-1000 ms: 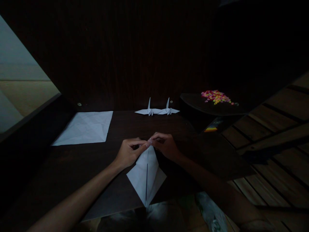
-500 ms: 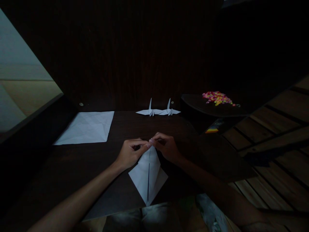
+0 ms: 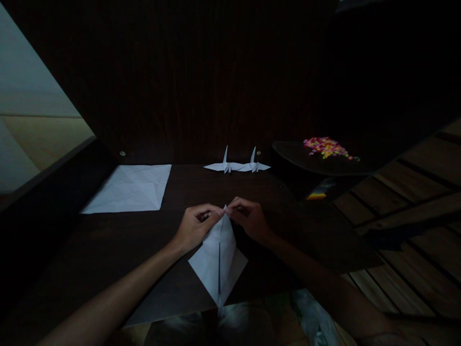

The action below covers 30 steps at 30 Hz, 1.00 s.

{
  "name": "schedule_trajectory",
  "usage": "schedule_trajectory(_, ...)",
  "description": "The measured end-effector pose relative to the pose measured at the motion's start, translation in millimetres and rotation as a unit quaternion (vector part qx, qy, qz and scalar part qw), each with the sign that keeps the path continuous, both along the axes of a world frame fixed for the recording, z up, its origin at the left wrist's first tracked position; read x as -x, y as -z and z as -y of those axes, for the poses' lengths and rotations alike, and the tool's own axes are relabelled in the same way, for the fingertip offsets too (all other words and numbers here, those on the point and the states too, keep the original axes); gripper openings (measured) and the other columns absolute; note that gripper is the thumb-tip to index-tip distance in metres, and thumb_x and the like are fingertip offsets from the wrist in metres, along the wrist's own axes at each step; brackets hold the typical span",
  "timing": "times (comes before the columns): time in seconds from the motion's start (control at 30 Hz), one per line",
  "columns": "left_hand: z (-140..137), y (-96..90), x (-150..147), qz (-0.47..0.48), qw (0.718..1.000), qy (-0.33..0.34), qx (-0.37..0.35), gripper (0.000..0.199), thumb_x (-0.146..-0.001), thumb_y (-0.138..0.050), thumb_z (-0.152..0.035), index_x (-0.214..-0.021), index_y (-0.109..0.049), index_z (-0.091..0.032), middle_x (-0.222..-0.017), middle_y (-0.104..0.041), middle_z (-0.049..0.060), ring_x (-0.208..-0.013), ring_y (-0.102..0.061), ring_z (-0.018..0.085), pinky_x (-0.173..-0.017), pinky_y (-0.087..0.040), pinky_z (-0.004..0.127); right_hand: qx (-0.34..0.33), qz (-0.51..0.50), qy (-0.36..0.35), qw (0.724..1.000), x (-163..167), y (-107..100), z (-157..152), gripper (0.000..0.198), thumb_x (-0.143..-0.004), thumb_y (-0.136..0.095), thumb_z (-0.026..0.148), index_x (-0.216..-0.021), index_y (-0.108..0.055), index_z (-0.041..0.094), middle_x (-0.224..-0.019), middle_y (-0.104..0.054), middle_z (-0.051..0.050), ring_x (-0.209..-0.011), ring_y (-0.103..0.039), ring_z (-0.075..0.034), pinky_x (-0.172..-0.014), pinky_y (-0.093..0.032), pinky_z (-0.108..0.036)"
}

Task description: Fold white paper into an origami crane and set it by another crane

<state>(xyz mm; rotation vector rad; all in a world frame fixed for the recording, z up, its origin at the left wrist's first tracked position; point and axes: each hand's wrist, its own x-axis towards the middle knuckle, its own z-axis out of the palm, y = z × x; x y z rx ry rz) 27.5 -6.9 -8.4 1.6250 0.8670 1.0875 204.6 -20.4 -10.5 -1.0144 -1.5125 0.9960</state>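
Observation:
A folded sheet of white paper [image 3: 219,259], kite-shaped with a slit down its middle, lies at the front of the dark table with its lower point at the edge. My left hand [image 3: 198,224] pinches the paper near its far tip, thumb and fingers closed. From the other side my right hand [image 3: 249,218] grips the same tip, its fingers bent and pressed together. The very tip pokes up between the two thumbs. Behind the hands, two white paper cranes [image 3: 226,167] stand side by side against the back board.
A creased flat white sheet [image 3: 131,188] lies at the left of the table [image 3: 118,259]. On a rounded corner shelf [image 3: 288,153] at the right sits a pile of small pink, red and yellow pieces [image 3: 328,147]. Slatted wood [image 3: 410,235] shows beyond the right edge.
The paper's lower part has swung slightly left, and its tip now shows between the thumbs. Both hands keep their pinch in nearly the same place.

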Motion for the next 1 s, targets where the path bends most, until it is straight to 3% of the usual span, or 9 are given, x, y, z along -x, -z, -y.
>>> schedule_trajectory(0.27,-1.3,0.5,-0.7,0.009,1.0,-0.023,-0.009,0.025,-0.078,-0.067,-0.038,-0.077,-0.07,-0.013,-0.067,-0.067,0.003,-0.057,-0.056,0.012,-0.052,-0.044,0.02,-0.017,0.009,0.001,1.0,-0.2,-1.7,0.4,0.024,-0.078,-0.069,0.041,-0.071,-0.066,0.018,-0.068,-0.061,-0.001,-0.061,-0.055,-0.012,-0.057,-0.042,-0.024)
schedule_trajectory(0.8,-1.3,-3.2,0.5,0.008,1.0,-0.015,-0.023,0.023,-0.077,-0.069,-0.036,-0.074,-0.07,-0.013,-0.069,-0.068,0.004,-0.058,-0.057,0.012,-0.052,-0.044,0.02,-0.006,0.006,-0.001,1.0,1.3,-2.2,0.4,0.027,-0.077,-0.068,0.044,-0.07,-0.066,0.018,-0.067,-0.059,-0.001,-0.057,-0.053,-0.011,-0.051,-0.039,-0.023)
schedule_trajectory(1.0,-1.3,4.2,0.8,-0.009,0.999,-0.013,-0.04,0.018,-0.08,-0.065,-0.032,-0.075,-0.068,-0.015,-0.068,-0.065,0.002,-0.058,-0.054,0.011,-0.052,-0.041,0.02,-0.006,0.007,-0.002,1.0,0.6,-0.3,-0.2,0.022,-0.079,-0.067,0.04,-0.076,-0.068,0.018,-0.072,-0.062,-0.002,-0.059,-0.055,-0.011,-0.049,-0.039,-0.022)
